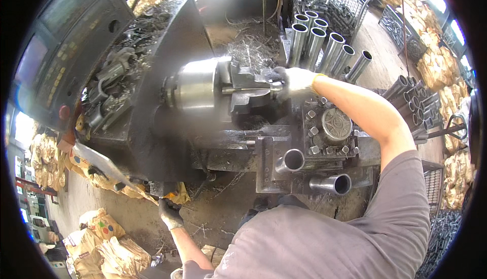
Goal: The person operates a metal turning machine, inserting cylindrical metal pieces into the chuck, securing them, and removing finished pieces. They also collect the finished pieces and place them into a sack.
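Observation:
A lathe chuck with stepped jaws is in the middle of the view. My right hand, in a pale glove with dark fingers, is closed around a short shiny metal part at the jaws' right end. Most of that part is hidden by the jaws and my fingers. My left hand, also gloved, is low on the left beside the end of a long bar. Its fingers are curled, and what they hold is hidden.
Two metal tubes lie or stand on the carriage, below the tool post. Several polished tubes stand behind my right hand, and darker tubes are stacked farther right. Metal shavings lie behind the chuck. Paper sacks sit on the floor.

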`<action>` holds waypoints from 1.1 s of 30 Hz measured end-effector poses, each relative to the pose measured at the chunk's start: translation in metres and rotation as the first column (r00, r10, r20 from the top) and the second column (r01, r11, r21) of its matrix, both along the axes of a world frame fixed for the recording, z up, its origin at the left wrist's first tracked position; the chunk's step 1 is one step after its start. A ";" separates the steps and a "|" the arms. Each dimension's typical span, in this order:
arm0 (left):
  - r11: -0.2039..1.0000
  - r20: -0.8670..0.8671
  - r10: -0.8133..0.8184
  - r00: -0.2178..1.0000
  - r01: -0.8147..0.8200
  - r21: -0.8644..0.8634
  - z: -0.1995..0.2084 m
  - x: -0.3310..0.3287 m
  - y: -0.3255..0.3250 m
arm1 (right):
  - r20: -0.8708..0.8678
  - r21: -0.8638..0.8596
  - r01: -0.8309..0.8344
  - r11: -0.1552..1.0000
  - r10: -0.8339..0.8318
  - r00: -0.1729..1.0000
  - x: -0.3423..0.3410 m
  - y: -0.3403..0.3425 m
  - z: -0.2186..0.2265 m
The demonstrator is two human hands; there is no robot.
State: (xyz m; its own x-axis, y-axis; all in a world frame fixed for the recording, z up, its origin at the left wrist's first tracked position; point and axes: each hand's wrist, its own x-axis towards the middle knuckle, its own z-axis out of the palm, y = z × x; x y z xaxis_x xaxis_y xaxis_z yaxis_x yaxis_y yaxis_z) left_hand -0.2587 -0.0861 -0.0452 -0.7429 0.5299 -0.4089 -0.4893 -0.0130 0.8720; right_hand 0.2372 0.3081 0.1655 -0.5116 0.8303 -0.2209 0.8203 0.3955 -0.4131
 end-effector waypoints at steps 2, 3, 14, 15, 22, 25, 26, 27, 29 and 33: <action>0.974 -0.094 -0.003 0.996 -0.019 -0.228 0.016 -0.001 -0.007 | -0.101 0.142 0.101 0.985 -0.087 0.991 0.007 -0.033 0.039; 0.907 -0.224 -0.031 0.974 -0.066 -0.416 0.046 0.018 -0.008 | -0.246 0.151 0.177 0.973 -0.137 0.960 0.023 -0.052 0.054; 0.801 -0.808 -0.562 -0.175 -0.358 -0.480 0.368 -0.013 0.221 | -0.734 -0.063 0.756 0.652 -0.543 0.407 0.185 -0.315 0.024; 0.729 -0.733 -0.652 -0.195 -0.426 -0.535 0.375 -0.034 0.245 | -0.718 -0.133 0.779 0.613 -0.601 0.351 0.182 -0.329 0.024; 0.939 -0.916 -0.277 -0.290 -0.284 -0.194 0.356 -0.006 0.217 | -0.618 -0.010 0.725 0.689 -0.574 0.537 0.187 -0.388 -0.002; 0.950 -0.960 0.171 -0.223 0.297 0.100 0.270 0.085 0.123 | -0.570 -0.018 0.695 0.719 -0.578 0.583 0.190 -0.397 -0.021; 0.856 -0.914 0.315 -0.257 0.494 0.156 0.234 0.126 0.090 | -0.532 -0.026 0.698 0.715 -0.601 0.596 0.189 -0.399 -0.027; 0.878 -0.977 0.060 -0.204 0.476 -0.046 0.209 0.169 0.048 | -0.559 -0.100 0.691 0.716 -0.615 0.556 0.187 -0.398 -0.036; 0.691 -0.778 -0.628 -0.028 0.439 -0.574 0.132 0.213 -0.036 | -0.557 -0.139 0.599 0.789 -0.562 0.611 0.185 -0.383 -0.057; 0.000 -0.016 -0.999 -0.036 0.413 -0.911 -0.001 0.247 -0.161 | -0.598 -0.240 0.413 0.879 -0.469 0.650 0.158 -0.357 -0.059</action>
